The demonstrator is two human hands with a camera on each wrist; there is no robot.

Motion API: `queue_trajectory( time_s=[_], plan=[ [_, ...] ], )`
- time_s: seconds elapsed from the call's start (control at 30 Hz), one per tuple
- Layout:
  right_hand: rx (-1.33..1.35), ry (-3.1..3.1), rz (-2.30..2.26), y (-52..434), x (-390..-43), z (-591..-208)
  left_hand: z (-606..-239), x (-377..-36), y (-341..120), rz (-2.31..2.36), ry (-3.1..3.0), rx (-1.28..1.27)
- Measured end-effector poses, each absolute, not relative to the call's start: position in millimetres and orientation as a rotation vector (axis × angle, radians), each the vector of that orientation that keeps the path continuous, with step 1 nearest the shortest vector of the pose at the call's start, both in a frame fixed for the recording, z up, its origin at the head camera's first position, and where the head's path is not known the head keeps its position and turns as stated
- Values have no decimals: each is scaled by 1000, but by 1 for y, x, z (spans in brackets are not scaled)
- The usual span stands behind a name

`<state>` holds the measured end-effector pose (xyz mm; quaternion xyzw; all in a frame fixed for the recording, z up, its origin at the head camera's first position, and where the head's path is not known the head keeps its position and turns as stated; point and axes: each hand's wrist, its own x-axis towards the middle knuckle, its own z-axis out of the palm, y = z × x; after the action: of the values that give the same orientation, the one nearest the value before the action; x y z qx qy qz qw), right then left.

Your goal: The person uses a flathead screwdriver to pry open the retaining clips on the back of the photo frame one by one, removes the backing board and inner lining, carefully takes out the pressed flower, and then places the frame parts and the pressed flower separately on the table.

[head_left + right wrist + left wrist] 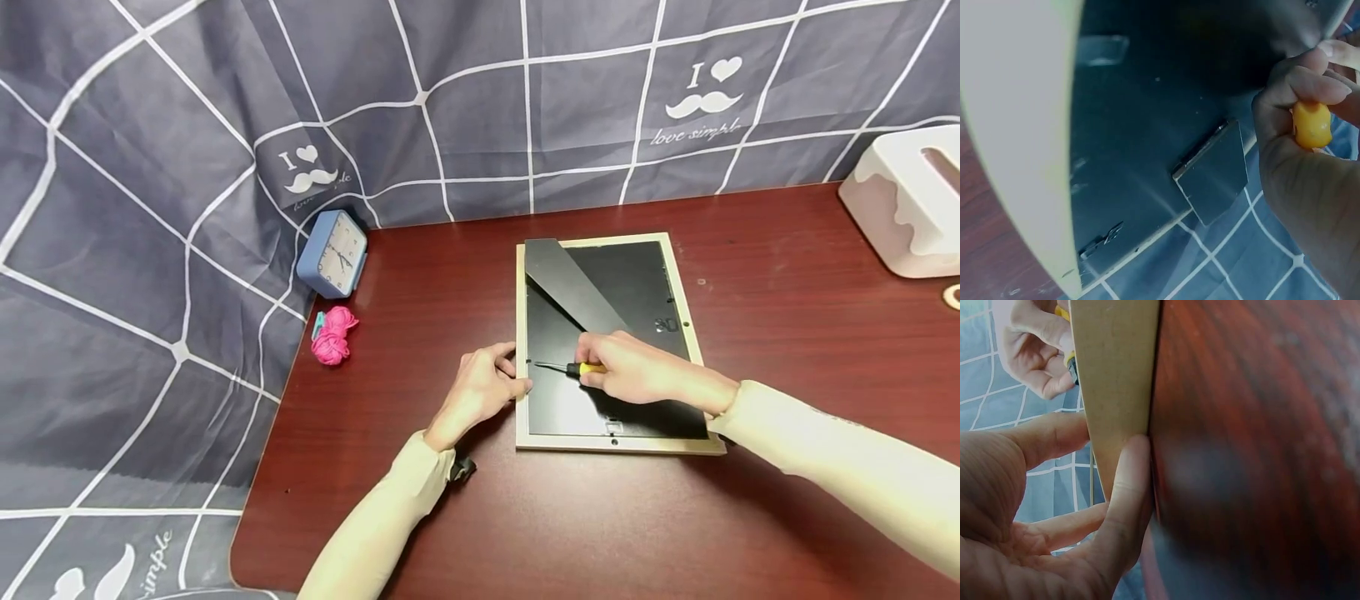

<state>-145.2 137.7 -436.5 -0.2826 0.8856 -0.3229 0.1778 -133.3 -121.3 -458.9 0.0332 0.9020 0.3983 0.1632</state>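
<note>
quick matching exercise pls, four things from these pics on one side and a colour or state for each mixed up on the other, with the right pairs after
Things
1. clock
2. screwdriver
3. yarn
4. picture frame

Colour or state
A. held in the right hand
B. pale-bordered, touched by the left hand
C. blue case with a pale dial
D. bright pink all over

Right pairs
1-C, 2-A, 3-D, 4-B
</note>
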Motion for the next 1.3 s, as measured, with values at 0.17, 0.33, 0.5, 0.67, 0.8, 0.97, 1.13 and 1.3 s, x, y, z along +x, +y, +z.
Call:
queue_trajectory(
  time_s=[0.17, 0.33, 0.5, 0.67, 0.8, 0.97, 1.13, 1.3],
  plan=[
    [-836, 2506, -890, 132, -149, -437, -459, -134, -122, 1144, 2569, 114],
    [-872, 2504, -919, 131, -153, -444, -463, -137, -126, 1145, 2566, 139],
    [-1026, 2544, -996, 131, -157, -461, -469, -140, -128, 1153, 2551, 138],
    [-980, 2600, -918, 127, -155, -454, -477, -142, -129, 1148, 2577, 168],
    [-911, 2608, -849, 122, -152, -449, -464, -139, -126, 1157, 2555, 139],
    [-843, 2594, -810, 120, -149, -450, -461, -138, -124, 1145, 2553, 111],
    [-843, 2618, -779, 121, -148, -455, -468, -140, -126, 1139, 2556, 133],
    [-825, 2632, -774, 122, -149, -460, -487, -148, -132, 1110, 2560, 168]
  ],
)
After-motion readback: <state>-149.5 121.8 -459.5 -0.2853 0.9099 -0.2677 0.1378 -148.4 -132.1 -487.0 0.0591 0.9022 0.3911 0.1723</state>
